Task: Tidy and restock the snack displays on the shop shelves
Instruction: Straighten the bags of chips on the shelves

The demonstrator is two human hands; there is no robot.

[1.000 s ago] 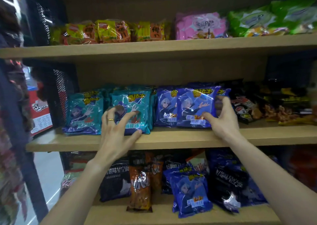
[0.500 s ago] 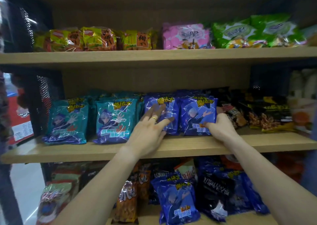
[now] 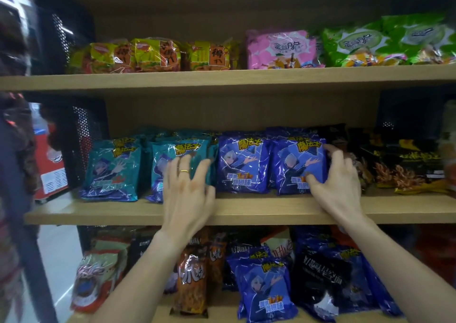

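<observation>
On the middle shelf [image 3: 246, 210] stand two rows of teal snack bags [image 3: 111, 168] on the left and two rows of blue snack bags [image 3: 243, 165] to their right. My left hand [image 3: 187, 187], a gold ring on one finger, lies with straight spread fingers against the front of the right teal bag [image 3: 172, 155]. My right hand [image 3: 338, 179] grips the right edge of the rightmost blue bag [image 3: 299, 165], thumb on its front and fingers behind its side.
Black and orange snack bags [image 3: 404, 167] fill the shelf's right end. Yellow, pink [image 3: 281, 49] and green packs sit on the top shelf. Mixed blue, black and orange bags crowd the bottom shelf [image 3: 266, 293]. A black mesh panel [image 3: 81, 140] closes the left side.
My left hand slid right to the left blue bag, then came back onto the right teal bag. My right hand stayed at the right blue bag's edge. The camera moved closer.
</observation>
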